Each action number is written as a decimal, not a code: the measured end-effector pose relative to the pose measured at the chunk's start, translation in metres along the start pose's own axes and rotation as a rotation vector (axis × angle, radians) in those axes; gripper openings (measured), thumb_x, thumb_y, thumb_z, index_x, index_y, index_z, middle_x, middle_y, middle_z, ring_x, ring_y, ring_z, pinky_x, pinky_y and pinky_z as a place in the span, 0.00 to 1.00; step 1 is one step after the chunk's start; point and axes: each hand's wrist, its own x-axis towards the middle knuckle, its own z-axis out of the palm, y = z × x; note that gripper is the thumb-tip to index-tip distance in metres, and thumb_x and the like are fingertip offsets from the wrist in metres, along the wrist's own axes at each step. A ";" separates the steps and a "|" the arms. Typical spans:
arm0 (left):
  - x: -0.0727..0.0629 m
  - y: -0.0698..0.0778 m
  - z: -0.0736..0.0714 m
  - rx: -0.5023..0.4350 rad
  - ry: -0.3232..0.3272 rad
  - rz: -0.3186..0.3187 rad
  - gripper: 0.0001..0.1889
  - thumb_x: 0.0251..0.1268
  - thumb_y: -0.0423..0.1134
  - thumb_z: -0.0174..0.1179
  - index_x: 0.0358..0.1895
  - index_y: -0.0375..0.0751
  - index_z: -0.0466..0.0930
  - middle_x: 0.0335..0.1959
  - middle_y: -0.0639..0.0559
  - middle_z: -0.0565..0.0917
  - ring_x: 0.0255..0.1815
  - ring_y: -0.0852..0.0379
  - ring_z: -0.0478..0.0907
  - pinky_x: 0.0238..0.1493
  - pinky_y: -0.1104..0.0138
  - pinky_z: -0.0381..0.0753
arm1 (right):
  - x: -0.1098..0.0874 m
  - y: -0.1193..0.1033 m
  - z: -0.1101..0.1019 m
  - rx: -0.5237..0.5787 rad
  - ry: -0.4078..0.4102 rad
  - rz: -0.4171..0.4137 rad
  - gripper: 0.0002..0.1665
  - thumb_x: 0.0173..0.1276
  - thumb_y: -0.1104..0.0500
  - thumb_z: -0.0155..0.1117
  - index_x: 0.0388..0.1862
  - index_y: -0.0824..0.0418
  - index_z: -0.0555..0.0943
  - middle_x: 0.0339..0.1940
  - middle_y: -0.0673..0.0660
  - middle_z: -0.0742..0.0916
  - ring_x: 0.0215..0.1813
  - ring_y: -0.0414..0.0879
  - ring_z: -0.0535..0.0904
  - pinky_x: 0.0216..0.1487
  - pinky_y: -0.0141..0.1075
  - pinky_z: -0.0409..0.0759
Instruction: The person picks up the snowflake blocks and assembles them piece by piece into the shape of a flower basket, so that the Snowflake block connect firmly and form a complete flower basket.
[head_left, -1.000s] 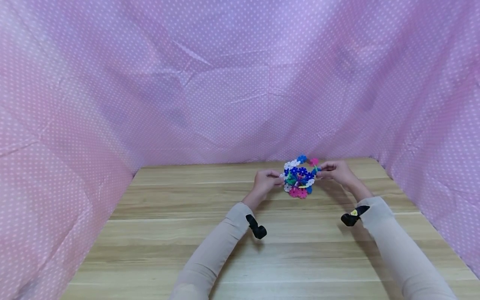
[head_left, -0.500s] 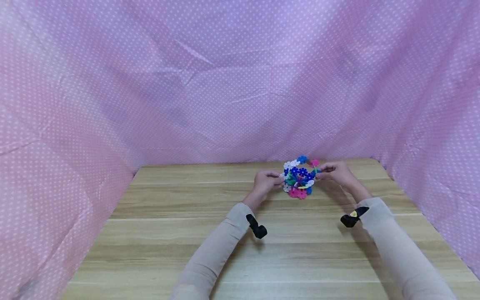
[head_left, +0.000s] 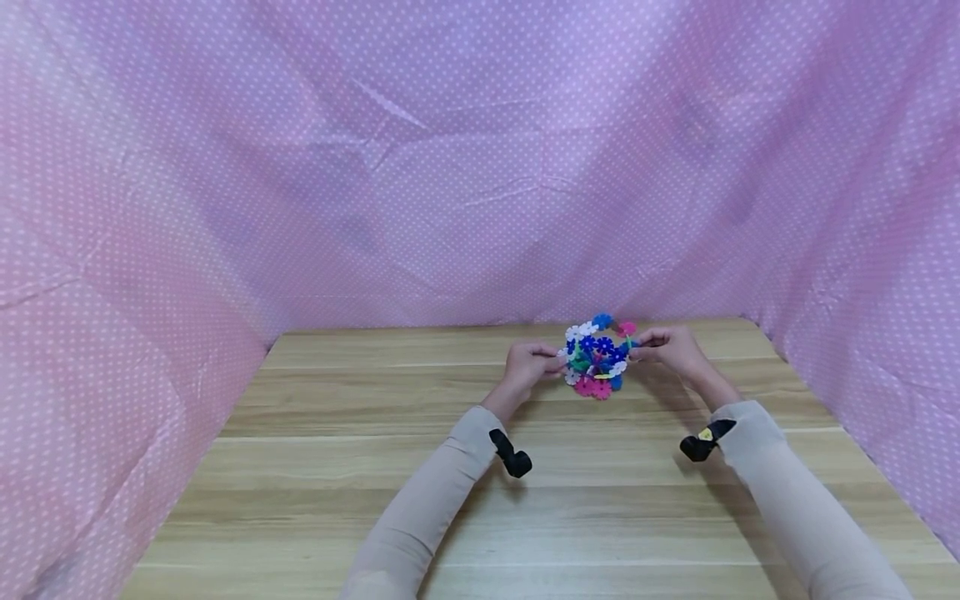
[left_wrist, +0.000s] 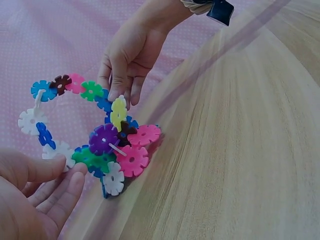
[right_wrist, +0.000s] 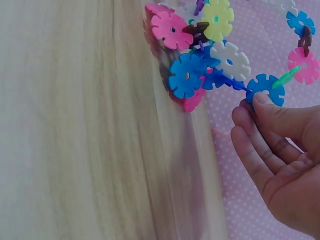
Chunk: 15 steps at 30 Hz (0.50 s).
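Note:
Many notched plastic snowflake discs are joined into one colourful snowflake-disc basket (head_left: 603, 343), with a ring of discs arching up like a handle. Pink discs (left_wrist: 132, 160) at its base touch the tabletop. From the left side, my left hand (head_left: 529, 367) pinches a white disc (left_wrist: 59, 153) low on the arch between thumb and fingers. Opposite it, my right hand (head_left: 675, 348) pinches a blue disc (right_wrist: 265, 90) on the arch's other end, thumb on top in the right wrist view. A purple disc (left_wrist: 103, 139) and a yellow one stand up in the middle.
The wooden table (head_left: 525, 517) stretches from its back edge toward the person. Pink dotted cloth (head_left: 480, 167) hangs behind and on both sides. A black strap (head_left: 512, 454) hangs at the left cuff, another black strap (head_left: 707, 440) at the right.
Both hands keep their pinch on the basket. The basket has shifted only very slightly, its top a little lower in the head view.

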 end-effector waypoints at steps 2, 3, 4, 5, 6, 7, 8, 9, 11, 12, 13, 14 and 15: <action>0.000 0.001 0.000 -0.002 -0.004 -0.002 0.08 0.60 0.22 0.68 0.43 0.25 0.87 0.41 0.34 0.89 0.45 0.39 0.89 0.53 0.52 0.87 | 0.000 0.001 0.001 -0.005 0.003 -0.004 0.19 0.63 0.72 0.71 0.50 0.82 0.79 0.34 0.54 0.92 0.35 0.36 0.87 0.46 0.37 0.89; 0.000 0.001 0.000 0.002 -0.004 -0.002 0.08 0.61 0.22 0.68 0.43 0.25 0.87 0.41 0.34 0.89 0.43 0.41 0.90 0.53 0.53 0.87 | 0.001 0.001 0.001 -0.005 0.005 -0.007 0.18 0.63 0.72 0.71 0.50 0.82 0.80 0.34 0.55 0.92 0.35 0.37 0.87 0.45 0.36 0.89; 0.001 0.001 0.000 -0.001 -0.002 0.001 0.08 0.61 0.22 0.67 0.43 0.25 0.87 0.42 0.33 0.89 0.43 0.42 0.90 0.53 0.52 0.87 | 0.001 0.001 0.001 -0.010 0.003 -0.014 0.18 0.63 0.72 0.71 0.49 0.82 0.80 0.35 0.56 0.92 0.35 0.37 0.88 0.44 0.36 0.89; 0.001 0.001 0.000 0.002 0.005 0.003 0.08 0.61 0.22 0.68 0.43 0.26 0.87 0.42 0.33 0.89 0.42 0.43 0.90 0.53 0.52 0.87 | 0.000 0.001 0.001 -0.011 0.005 -0.022 0.18 0.63 0.72 0.71 0.49 0.82 0.80 0.35 0.58 0.92 0.35 0.37 0.88 0.44 0.35 0.89; 0.002 0.002 0.000 0.010 0.011 0.007 0.08 0.61 0.23 0.68 0.43 0.26 0.87 0.42 0.34 0.89 0.40 0.44 0.90 0.53 0.52 0.87 | 0.000 0.001 0.001 -0.016 0.002 -0.030 0.18 0.63 0.72 0.71 0.49 0.83 0.79 0.35 0.60 0.92 0.35 0.38 0.88 0.43 0.35 0.89; 0.002 0.002 0.000 0.012 0.019 0.011 0.08 0.61 0.22 0.68 0.42 0.26 0.87 0.41 0.34 0.89 0.40 0.45 0.90 0.53 0.51 0.87 | 0.000 0.001 0.002 -0.021 0.004 -0.033 0.18 0.63 0.72 0.71 0.48 0.82 0.80 0.35 0.60 0.92 0.34 0.38 0.88 0.43 0.34 0.88; 0.003 0.002 -0.001 0.021 0.028 0.014 0.07 0.60 0.23 0.68 0.42 0.27 0.87 0.40 0.34 0.90 0.39 0.45 0.90 0.53 0.52 0.87 | -0.001 0.000 0.002 -0.021 0.003 -0.036 0.18 0.62 0.73 0.71 0.48 0.83 0.80 0.36 0.61 0.92 0.34 0.37 0.88 0.43 0.34 0.88; 0.003 0.002 -0.001 0.029 0.036 0.016 0.07 0.60 0.23 0.69 0.41 0.27 0.87 0.39 0.35 0.90 0.39 0.45 0.90 0.52 0.52 0.87 | -0.002 0.000 0.003 -0.022 0.001 -0.037 0.18 0.62 0.73 0.71 0.48 0.83 0.79 0.36 0.61 0.91 0.34 0.37 0.87 0.43 0.34 0.88; 0.002 0.003 -0.001 0.046 0.048 0.014 0.06 0.59 0.23 0.70 0.40 0.28 0.88 0.37 0.37 0.90 0.39 0.44 0.90 0.51 0.53 0.88 | -0.003 -0.001 0.003 -0.022 -0.003 -0.040 0.18 0.62 0.74 0.70 0.49 0.84 0.79 0.35 0.61 0.91 0.34 0.36 0.87 0.45 0.35 0.89; 0.001 0.004 -0.001 0.053 0.050 0.014 0.06 0.59 0.24 0.70 0.39 0.28 0.88 0.36 0.38 0.90 0.40 0.43 0.90 0.50 0.54 0.88 | -0.004 -0.002 0.004 -0.025 -0.006 -0.042 0.18 0.62 0.74 0.70 0.49 0.84 0.79 0.35 0.59 0.91 0.34 0.35 0.86 0.45 0.35 0.89; 0.001 0.004 -0.001 0.056 0.052 0.013 0.05 0.58 0.23 0.70 0.38 0.28 0.88 0.35 0.39 0.90 0.40 0.43 0.90 0.50 0.54 0.89 | -0.005 -0.002 0.004 -0.029 -0.004 -0.044 0.18 0.62 0.74 0.70 0.49 0.84 0.79 0.35 0.59 0.91 0.34 0.34 0.86 0.45 0.35 0.89; 0.000 0.005 -0.001 0.064 0.052 0.014 0.05 0.58 0.24 0.70 0.37 0.28 0.88 0.35 0.40 0.91 0.39 0.43 0.90 0.49 0.55 0.89 | -0.005 -0.003 0.004 -0.035 -0.004 -0.046 0.18 0.62 0.74 0.69 0.49 0.84 0.79 0.35 0.59 0.91 0.34 0.34 0.85 0.45 0.35 0.89; 0.000 0.006 -0.001 0.068 0.052 0.015 0.04 0.58 0.24 0.71 0.36 0.29 0.88 0.34 0.40 0.91 0.39 0.44 0.90 0.48 0.56 0.89 | -0.006 -0.003 0.004 -0.042 -0.001 -0.050 0.17 0.62 0.74 0.69 0.48 0.84 0.79 0.35 0.60 0.91 0.34 0.33 0.85 0.45 0.35 0.88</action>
